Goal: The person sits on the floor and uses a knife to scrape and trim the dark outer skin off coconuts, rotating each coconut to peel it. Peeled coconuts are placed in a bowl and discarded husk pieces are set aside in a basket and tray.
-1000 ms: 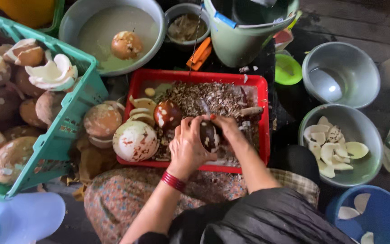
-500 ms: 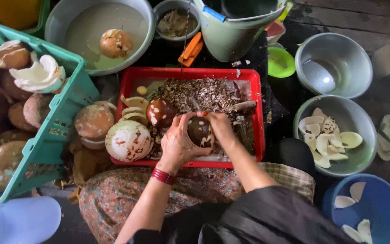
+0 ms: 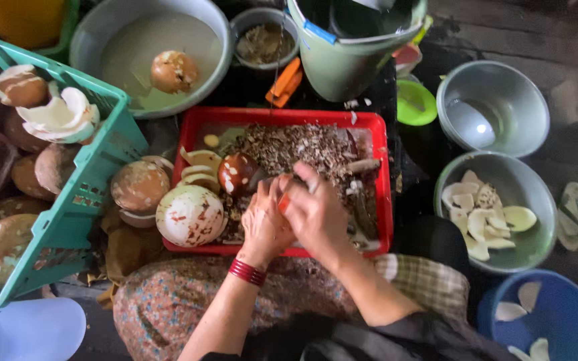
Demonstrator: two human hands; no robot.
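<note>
Far left: a teal crate holds my husked coconuts.
Tray: the red tray carries a peeled coconut, a brown one and shavings.
My left hand: clenched over the tray, its fingers hide what they grip.
My right hand: fingers clenched beside it; an orange bit shows between both hands.
Right: a grey bowl of white coconut pieces.

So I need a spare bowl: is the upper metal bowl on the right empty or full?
Empty: the upper metal bowl shows only its bare shiny bottom, while the metal bowl below it holds white coconut pieces.
</note>
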